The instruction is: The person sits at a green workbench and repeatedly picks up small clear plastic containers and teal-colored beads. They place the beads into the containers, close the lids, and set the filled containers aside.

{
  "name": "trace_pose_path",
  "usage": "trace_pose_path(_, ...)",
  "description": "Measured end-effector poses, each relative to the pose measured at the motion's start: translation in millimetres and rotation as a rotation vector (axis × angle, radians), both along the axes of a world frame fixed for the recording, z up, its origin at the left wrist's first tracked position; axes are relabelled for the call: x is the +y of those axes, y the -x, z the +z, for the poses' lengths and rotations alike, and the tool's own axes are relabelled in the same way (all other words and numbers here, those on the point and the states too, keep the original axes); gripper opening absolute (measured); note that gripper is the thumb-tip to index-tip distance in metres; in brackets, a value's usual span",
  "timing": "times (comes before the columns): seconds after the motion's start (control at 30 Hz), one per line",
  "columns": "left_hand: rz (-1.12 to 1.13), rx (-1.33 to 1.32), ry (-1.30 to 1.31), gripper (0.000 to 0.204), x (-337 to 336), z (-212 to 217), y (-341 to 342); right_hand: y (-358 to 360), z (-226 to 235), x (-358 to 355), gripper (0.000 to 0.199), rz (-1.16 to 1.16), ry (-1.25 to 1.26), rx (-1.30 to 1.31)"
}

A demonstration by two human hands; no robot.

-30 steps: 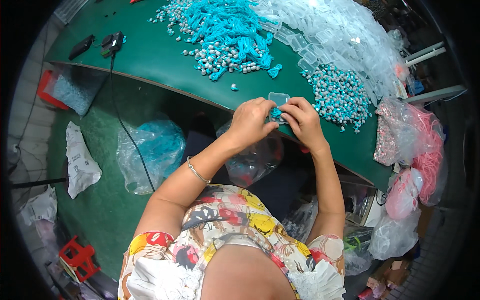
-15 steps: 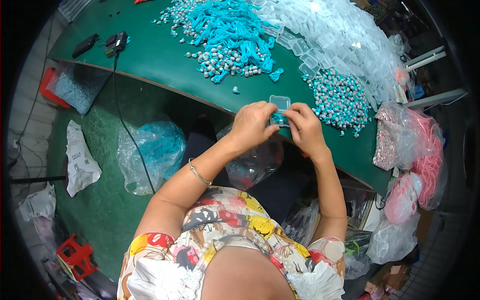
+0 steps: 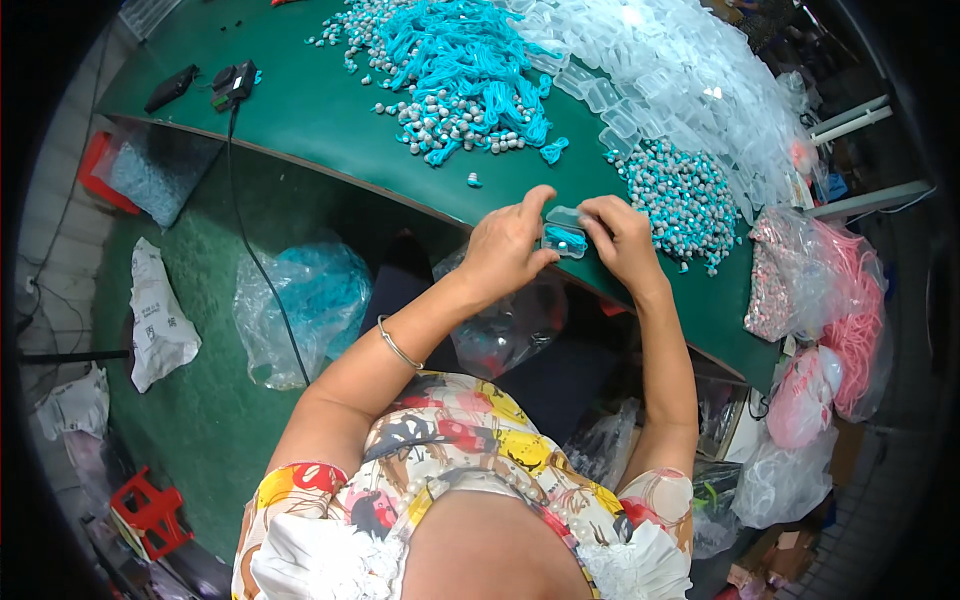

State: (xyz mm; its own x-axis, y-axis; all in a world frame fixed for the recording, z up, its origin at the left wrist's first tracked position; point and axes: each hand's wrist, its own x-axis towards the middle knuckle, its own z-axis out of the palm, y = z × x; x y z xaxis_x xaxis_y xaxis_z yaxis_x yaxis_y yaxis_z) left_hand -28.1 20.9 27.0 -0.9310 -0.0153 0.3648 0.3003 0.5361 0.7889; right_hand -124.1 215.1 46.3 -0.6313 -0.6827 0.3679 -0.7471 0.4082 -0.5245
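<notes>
Both hands meet over the near edge of a green table [image 3: 330, 130]. My left hand [image 3: 505, 245] and my right hand [image 3: 620, 240] pinch a small clear plastic pouch [image 3: 565, 235] between them, with a turquoise piece inside it. A heap of turquoise cords with grey beads [image 3: 460, 70] lies further back on the table. A pile of beaded turquoise pieces [image 3: 680, 195] sits just right of my right hand. Several empty clear pouches [image 3: 680, 80] are spread at the back right.
A black cable and small black devices [image 3: 230, 85] lie at the table's left end. Under the table are clear bags with turquoise contents [image 3: 300, 300], a white bag [image 3: 155, 320] and a red stool [image 3: 150, 510]. Bags of pink items [image 3: 850, 330] hang at the right.
The hands stay at the same spot on the table's edge. The fingers have shifted slightly on the pouch, which now lies flatter between them.
</notes>
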Motion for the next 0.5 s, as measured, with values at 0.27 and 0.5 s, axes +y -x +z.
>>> trace_pose_path(0.27,-0.063,0.111,0.221,0.041,-6.3,-6.7,3.0,-33.3,-1.0,7.4,0.037,0.052,0.022,0.127)
trace_pose_path(0.5,-0.095,0.193,0.243,0.022,-10.7,-13.6,8.0,-36.0,-13.6,-4.5,0.025,-0.016,0.108,0.036)
